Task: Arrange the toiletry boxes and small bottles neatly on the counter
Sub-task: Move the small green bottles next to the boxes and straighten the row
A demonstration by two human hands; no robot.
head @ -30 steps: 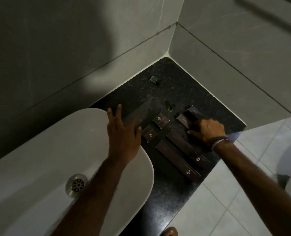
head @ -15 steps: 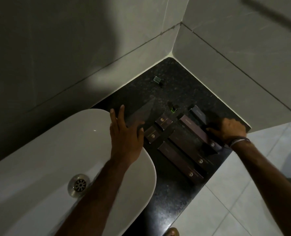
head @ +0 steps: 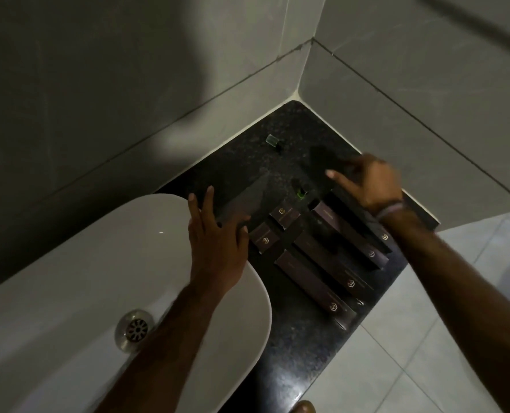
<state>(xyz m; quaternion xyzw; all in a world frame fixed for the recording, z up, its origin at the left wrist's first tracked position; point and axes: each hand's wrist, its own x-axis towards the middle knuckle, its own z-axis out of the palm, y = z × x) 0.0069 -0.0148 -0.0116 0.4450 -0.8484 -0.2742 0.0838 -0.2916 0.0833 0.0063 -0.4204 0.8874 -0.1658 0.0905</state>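
Several dark brown toiletry boxes lie on the black granite counter [head: 292, 338]. The long boxes [head: 313, 286] lie side by side in a diagonal row, the rightmost [head: 364, 222] partly under my right wrist. Two small boxes [head: 285, 214] [head: 262, 238] sit at their left. Just beyond them stands a small green bottle [head: 301, 192], and a small clear bottle [head: 273, 141] lies near the back corner. My left hand [head: 215, 245] rests flat on the sink rim, fingertips on the counter, holding nothing. Above the boxes' far ends hovers my right hand [head: 370, 186], index finger stretched toward the green bottle, empty.
A white oval sink [head: 68, 293] with a metal drain [head: 134, 329] fills the lower left. Grey tiled walls [head: 396, 99] close the counter at the back and right. Light floor tiles [head: 426, 353] lie beyond the counter's front edge.
My right hand has left the counter's right edge and moved up and left, over the boxes' far ends. The left hand has stayed on the sink rim.
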